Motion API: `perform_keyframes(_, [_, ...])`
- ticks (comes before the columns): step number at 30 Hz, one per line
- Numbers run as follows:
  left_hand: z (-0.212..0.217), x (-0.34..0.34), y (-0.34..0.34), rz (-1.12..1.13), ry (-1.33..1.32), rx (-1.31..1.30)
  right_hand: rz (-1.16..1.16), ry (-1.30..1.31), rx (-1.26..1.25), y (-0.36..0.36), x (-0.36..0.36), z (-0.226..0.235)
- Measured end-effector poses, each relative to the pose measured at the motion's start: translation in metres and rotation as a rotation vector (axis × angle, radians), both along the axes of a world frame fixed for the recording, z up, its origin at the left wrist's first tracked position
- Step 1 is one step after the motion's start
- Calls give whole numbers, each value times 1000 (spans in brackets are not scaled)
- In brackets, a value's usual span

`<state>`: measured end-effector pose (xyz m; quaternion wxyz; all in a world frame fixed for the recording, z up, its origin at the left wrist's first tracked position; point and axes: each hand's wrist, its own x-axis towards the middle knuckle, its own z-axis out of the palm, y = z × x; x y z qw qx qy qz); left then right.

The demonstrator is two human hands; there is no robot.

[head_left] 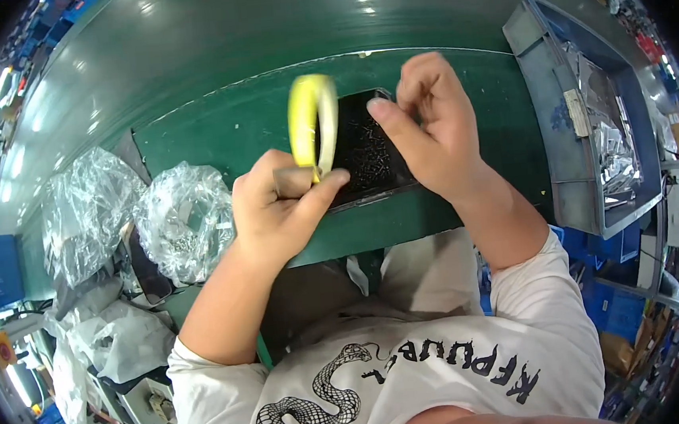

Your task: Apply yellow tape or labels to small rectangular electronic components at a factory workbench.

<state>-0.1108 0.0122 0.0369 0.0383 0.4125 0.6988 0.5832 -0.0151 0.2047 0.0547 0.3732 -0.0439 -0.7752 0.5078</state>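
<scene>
My left hand (279,205) grips a yellow roll of tape (312,122), held upright on edge above the green bench. Behind the roll lies a black tray (366,150) filled with several small dark parts. My right hand (428,125) hovers over the tray's right side with thumb and fingers pinched together; whether it holds the tape's end is too small to tell.
Clear plastic bags (184,216) lie bunched at the left of the green mat (457,83), with more bags (84,212) further left. A grey-blue bin (557,139) with foil-like pouches stands at the right. A green conveyor belt (221,30) runs behind.
</scene>
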Motion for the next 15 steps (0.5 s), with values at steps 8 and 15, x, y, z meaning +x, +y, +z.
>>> perform_keyframes(8, [7, 5, 3, -43, 200, -126, 489, -162, 102, -8, 6, 8])
perform_keyframes(15, [12, 2, 6, -74, 341, -150, 621, -107, 79, -3, 6, 9])
